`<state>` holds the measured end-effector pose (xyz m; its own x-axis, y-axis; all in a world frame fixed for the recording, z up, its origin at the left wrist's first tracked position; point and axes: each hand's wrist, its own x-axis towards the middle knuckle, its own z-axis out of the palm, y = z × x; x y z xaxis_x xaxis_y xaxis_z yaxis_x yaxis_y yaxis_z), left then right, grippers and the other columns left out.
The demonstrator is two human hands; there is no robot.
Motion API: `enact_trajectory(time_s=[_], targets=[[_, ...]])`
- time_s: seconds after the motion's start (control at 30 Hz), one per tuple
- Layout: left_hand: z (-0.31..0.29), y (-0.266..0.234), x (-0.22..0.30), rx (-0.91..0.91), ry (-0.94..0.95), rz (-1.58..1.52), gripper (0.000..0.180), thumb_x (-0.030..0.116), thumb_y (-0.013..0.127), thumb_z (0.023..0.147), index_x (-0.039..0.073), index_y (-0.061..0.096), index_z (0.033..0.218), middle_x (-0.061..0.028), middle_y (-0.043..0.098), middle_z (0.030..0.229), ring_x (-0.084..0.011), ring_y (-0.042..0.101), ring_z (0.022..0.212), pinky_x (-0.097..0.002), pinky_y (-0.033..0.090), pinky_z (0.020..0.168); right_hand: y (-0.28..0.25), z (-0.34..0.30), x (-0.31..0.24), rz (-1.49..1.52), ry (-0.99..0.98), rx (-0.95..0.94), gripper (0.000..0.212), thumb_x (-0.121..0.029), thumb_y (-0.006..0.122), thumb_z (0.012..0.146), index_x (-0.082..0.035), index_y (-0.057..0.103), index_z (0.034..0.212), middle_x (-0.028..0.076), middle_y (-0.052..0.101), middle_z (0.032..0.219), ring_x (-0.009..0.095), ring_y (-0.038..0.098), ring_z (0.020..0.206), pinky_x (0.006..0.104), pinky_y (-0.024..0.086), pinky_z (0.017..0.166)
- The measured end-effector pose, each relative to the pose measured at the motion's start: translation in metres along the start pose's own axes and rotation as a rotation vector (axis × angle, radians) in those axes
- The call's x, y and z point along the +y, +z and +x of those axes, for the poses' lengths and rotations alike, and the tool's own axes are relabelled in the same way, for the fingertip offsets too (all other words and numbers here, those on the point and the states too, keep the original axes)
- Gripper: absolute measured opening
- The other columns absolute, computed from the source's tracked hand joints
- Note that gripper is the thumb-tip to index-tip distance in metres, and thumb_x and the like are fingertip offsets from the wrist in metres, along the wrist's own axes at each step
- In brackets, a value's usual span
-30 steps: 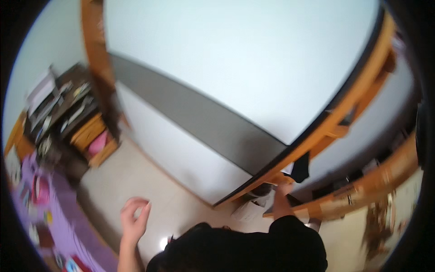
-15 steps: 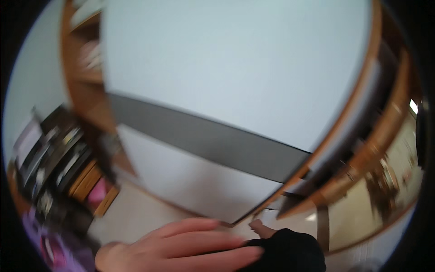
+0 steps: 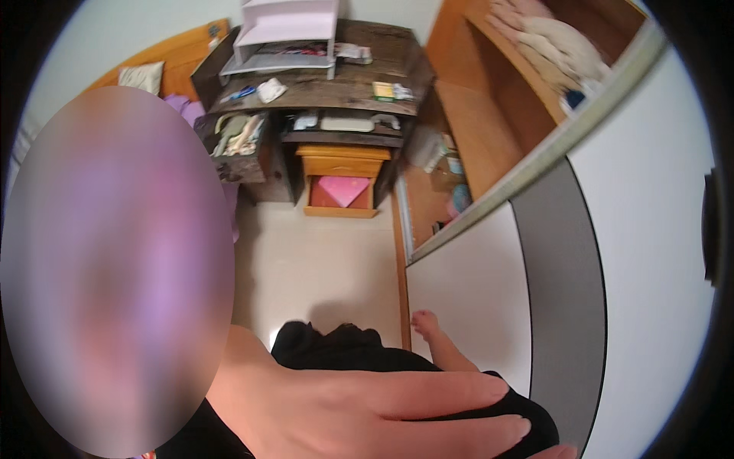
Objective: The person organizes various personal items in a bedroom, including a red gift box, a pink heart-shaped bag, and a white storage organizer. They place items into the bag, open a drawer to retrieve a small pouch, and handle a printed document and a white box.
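Note:
My left hand (image 3: 329, 409) lies in front of my black clothing (image 3: 352, 356) at the bottom, close to the camera. Its fingers stretch to the right, slightly apart, with nothing in them. A large blurred oval hides what is beyond its wrist. My right hand (image 3: 425, 324) hangs lower down, beside the white wardrobe door (image 3: 466, 283). It looks small, and its fingers are too indistinct to show whether they are closed; I see nothing in it. The door carries a grey band (image 3: 562, 275) and a dark handle (image 3: 711, 228) at the far right.
Ahead stands a dark wooden desk (image 3: 306, 99) with a white shelf unit (image 3: 289, 27) and a pulled-out drawer (image 3: 241, 164) of cloth items. Below, an open orange wooden drawer (image 3: 340, 210) holds a pink item (image 3: 343, 190). Bedding (image 3: 562, 46) fills a wardrobe shelf. Pale floor (image 3: 329, 260) lies between.
The view has swung left, so the wardrobe door has shifted to the right and the desk now stands in the middle. My left hand stays stretched across my front.

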<state>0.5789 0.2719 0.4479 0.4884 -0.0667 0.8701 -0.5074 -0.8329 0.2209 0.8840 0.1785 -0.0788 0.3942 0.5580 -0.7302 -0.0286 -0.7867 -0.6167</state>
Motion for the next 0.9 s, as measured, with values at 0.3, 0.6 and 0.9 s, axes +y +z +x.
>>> enact_trajectory(time_s=[0.3, 0.6, 0.9], targets=[[-0.054, -0.074, -0.114, 0.509, 0.080, 0.480, 0.014, 0.023, 0.058, 0.082, 0.018, 0.068, 0.090, 0.0015, 0.063, 0.085, -0.0173, 0.054, 0.070, -0.0306, 0.046, 0.060, 0.067, 0.093, -0.127, -0.181, -0.021, -0.235, 0.023, -0.025, 0.059, 0.081, -0.006, 0.055, 0.093, 0.007, 0.058, 0.077, 0.017, 0.058, 0.069, 0.0313, 0.046, 0.056], [-0.101, -0.236, -0.164, 0.693, -0.453, 0.436, 0.007, 0.020, 0.061, 0.075, 0.023, 0.062, 0.068, 0.0008, 0.058, 0.075, -0.0160, 0.049, 0.069, -0.0250, 0.040, 0.060, 0.068, 0.172, -0.026, -0.106, 0.479, -0.121, 0.023, -0.024, 0.062, 0.080, -0.003, 0.054, 0.081, 0.010, 0.054, 0.069, 0.019, 0.053, 0.058, 0.0318, 0.038, 0.045], [-0.146, -0.311, -0.276, 0.365, -0.219, -0.260, 0.008, 0.014, 0.062, 0.074, 0.012, 0.057, 0.080, -0.0066, 0.058, 0.089, -0.0205, 0.050, 0.078, -0.0295, 0.041, 0.070, 0.178, 0.121, -0.275, -0.094, 0.186, -0.239, 0.033, -0.033, 0.064, 0.079, -0.008, 0.055, 0.098, 0.007, 0.060, 0.087, 0.018, 0.059, 0.077, 0.0327, 0.045, 0.063]])
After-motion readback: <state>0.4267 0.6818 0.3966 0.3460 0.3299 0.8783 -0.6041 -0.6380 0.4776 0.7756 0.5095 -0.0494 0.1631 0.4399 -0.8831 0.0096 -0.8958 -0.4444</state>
